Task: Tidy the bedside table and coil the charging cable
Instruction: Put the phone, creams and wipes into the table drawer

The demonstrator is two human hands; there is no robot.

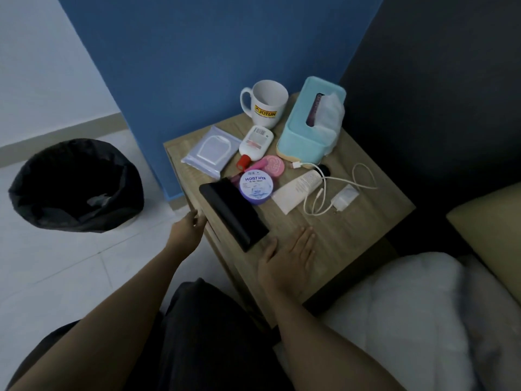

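A wooden bedside table carries a loose white charging cable with its white plug adapter at the right. Left of the cable lie a cream tube, a purple cream jar, a pink round compact, a white bottle with a red cap, a wipes pack and a black phone. My left hand touches the table's left edge by the phone. Resting flat on the tabletop's near part is my right hand, fingers apart, empty.
A white mug and a teal tissue box stand at the table's back by the blue wall. A black-lined bin sits on the floor to the left. A bed with a white pillow lies to the right.
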